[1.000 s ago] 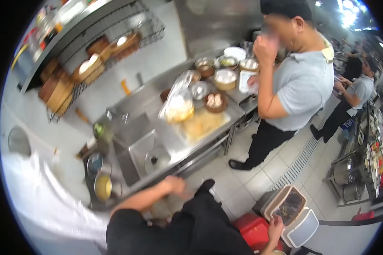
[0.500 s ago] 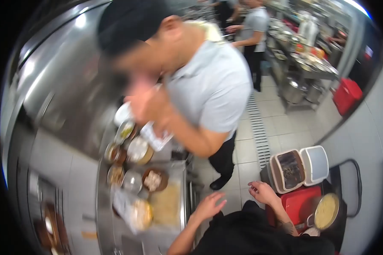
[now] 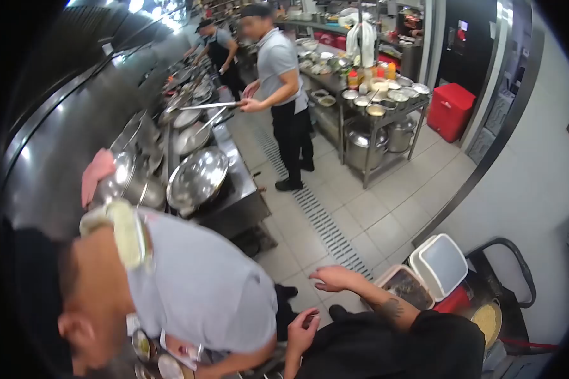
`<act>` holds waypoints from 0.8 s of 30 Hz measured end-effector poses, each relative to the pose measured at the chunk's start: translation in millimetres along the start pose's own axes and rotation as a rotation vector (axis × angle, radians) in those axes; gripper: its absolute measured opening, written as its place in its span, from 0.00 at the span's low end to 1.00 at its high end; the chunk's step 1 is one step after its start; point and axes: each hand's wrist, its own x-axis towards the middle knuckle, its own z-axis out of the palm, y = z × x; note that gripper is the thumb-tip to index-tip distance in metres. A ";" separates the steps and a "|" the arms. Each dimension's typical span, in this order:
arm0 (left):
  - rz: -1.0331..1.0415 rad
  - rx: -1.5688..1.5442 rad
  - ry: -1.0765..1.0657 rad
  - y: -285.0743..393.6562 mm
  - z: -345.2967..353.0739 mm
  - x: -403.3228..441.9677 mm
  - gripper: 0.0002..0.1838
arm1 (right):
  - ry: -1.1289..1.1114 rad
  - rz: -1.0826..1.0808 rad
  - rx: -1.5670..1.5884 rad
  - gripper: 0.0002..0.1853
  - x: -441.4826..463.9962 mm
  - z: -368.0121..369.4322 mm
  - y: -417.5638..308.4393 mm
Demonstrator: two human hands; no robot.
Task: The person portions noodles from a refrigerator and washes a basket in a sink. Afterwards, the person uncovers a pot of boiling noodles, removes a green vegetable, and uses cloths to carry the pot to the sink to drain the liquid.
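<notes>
Head view: swung round since the earlier frame; co-worker [image 3: 202,284] now lower left.
Right hand [image 3: 335,278]: fingers loosely extended, empty, over the floor [image 3: 387,220], near the bin [image 3: 385,276]. Left hand [image 3: 303,330]: fingers half-curled, nothing visible in them. Bin just beyond right forearm [image 3: 385,301], beside lid [image 3: 439,268].

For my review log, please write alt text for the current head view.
A person's bare right hand hovers near an open beige-rimmed kitchen bin, the bare left hand near a grey-shirted co-worker bending at lower left.
</notes>
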 end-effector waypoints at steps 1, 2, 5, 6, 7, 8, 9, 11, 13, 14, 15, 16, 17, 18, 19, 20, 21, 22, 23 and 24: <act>-0.047 -0.219 0.072 -2.0 -2.5 24.7 0.13 | 0.022 0.013 -0.023 0.17 23.4 -32.5 9.1; -0.057 -0.279 0.088 5.9 -7.7 44.4 0.14 | 0.023 0.022 -0.034 0.17 41.7 -61.6 17.2; -0.103 -0.348 0.214 5.9 -15.8 103.6 0.13 | 0.269 0.041 -0.016 0.15 93.5 -129.1 51.3; -0.099 -0.357 0.211 5.0 -15.9 119.3 0.13 | 0.295 0.058 -0.003 0.16 105.9 -143.5 68.1; -0.138 -0.396 0.251 3.7 -17.7 135.1 0.12 | 0.322 0.074 0.010 0.16 118.9 -156.6 85.3; -0.178 -0.435 0.290 4.2 -22.4 154.5 0.11 | 0.320 0.076 0.000 0.16 134.2 -166.7 105.6; -0.190 -0.490 0.324 5.5 -21.3 170.7 0.11 | 0.333 0.041 0.016 0.16 143.8 -174.6 128.1; -0.293 -0.575 0.409 -0.2 -29.5 203.3 0.11 | 0.316 0.002 0.016 0.16 158.0 -199.1 168.7; -0.227 -0.550 0.494 -5.9 -30.2 235.7 0.11 | 0.234 0.127 0.102 0.16 160.1 -248.7 212.4; -0.235 -0.513 0.565 7.2 -29.9 252.1 0.11 | 0.297 0.160 0.074 0.16 156.1 -273.6 240.9; -0.264 -0.604 0.647 0.2 -32.7 274.7 0.10 | 0.404 0.175 0.040 0.16 163.0 -311.8 271.7; -0.329 -0.587 0.665 -19.6 -30.8 292.1 0.10 | 0.492 0.187 -0.059 0.15 161.9 -355.5 297.7; -0.393 -0.569 0.681 -33.0 -26.6 317.2 0.09 | 0.579 0.199 -0.158 0.14 159.0 -402.8 322.9; -0.406 -0.460 0.623 -19.0 -28.6 333.6 0.11 | 0.643 0.301 0.019 0.12 159.2 -446.5 337.6; -0.417 -0.352 0.566 -6.1 -27.9 350.4 0.12 | 0.703 0.400 0.200 0.11 158.4 -495.9 357.4; -0.360 -0.325 0.530 -26.9 -24.5 374.0 0.12 | 0.810 0.338 0.259 0.10 162.7 -534.7 420.1; -0.356 -0.255 0.481 -46.1 -20.4 397.1 0.12 | 0.916 0.396 0.258 0.10 163.8 -578.3 441.0; -0.325 -0.303 0.460 -90.3 -15.6 423.0 0.09 | 0.919 0.342 0.215 0.11 161.7 -625.1 470.6; -0.295 -0.352 0.438 -135.0 -10.7 448.8 0.07 | 0.933 0.427 0.172 0.11 155.6 -666.8 478.8; -0.323 -0.289 0.455 -114.0 -5.0 469.0 0.07 | 0.934 0.366 0.186 0.11 155.9 -712.1 514.1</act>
